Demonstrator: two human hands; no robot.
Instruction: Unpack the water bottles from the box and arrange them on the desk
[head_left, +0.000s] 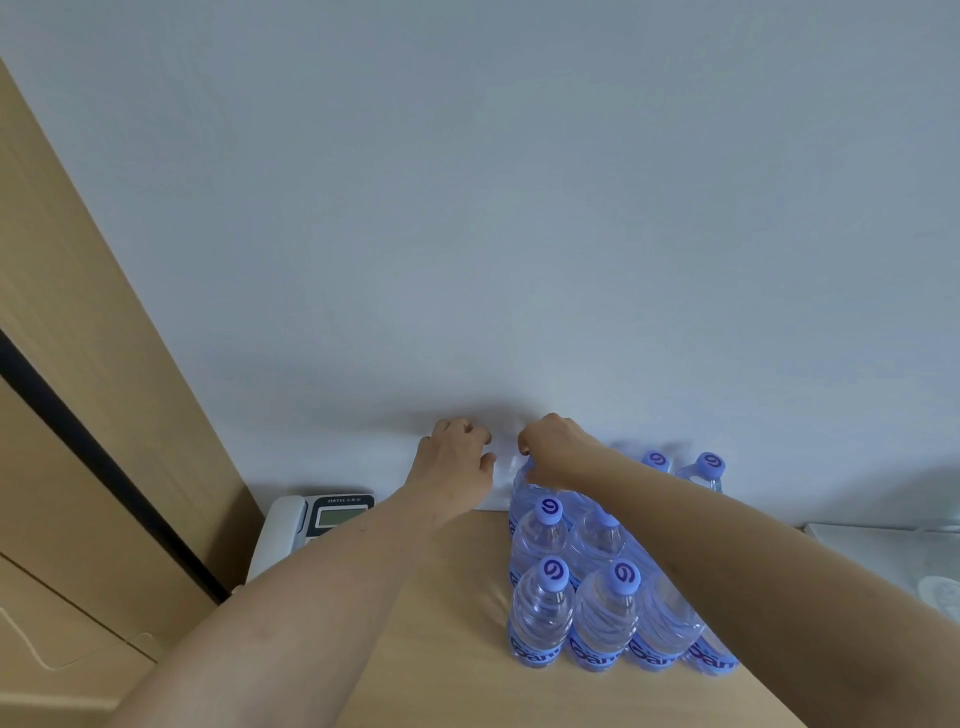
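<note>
Several clear water bottles (602, 613) with purple caps and blue labels stand upright in tight rows on the wooden desk (457, 649), near the white wall. My right hand (556, 449) reaches over them and grips the top of the back-left bottle (522, 480), whose cap is hidden under my fingers. My left hand (457, 460) hovers just left of that bottle, fingers curled and apart, holding nothing. My right forearm covers part of the right-hand rows. No box is in view.
A white and black desk phone (317, 519) sits at the desk's back left, partly behind my left arm. A tall wooden cabinet (78, 415) fills the left side. White objects (883, 540) lie at the desk's far right edge.
</note>
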